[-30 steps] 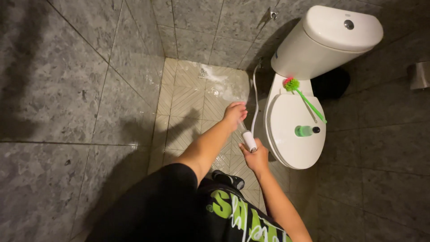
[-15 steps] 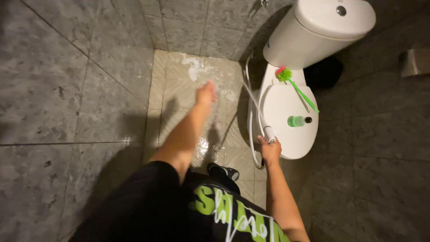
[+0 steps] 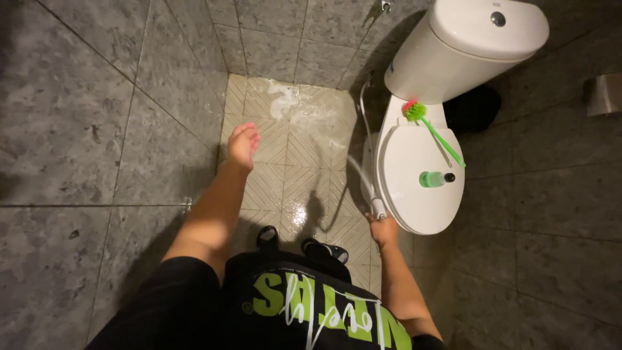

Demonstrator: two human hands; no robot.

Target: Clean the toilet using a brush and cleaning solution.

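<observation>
our right hand (image 3: 383, 230) grips the sprayer (image 3: 377, 209) beside the toilet (image 3: 414, 194); our left hand (image 3: 244, 146), fingers loosely curled, holds nothing, well apart above the wet floor (image 3: 304, 162).

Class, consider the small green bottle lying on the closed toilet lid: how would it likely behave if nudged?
The green bottle lies on its side, so it would probably roll. The toilet lid looks smooth and glossy, so it may slide off easily. Being small, it is likely light.
</observation>
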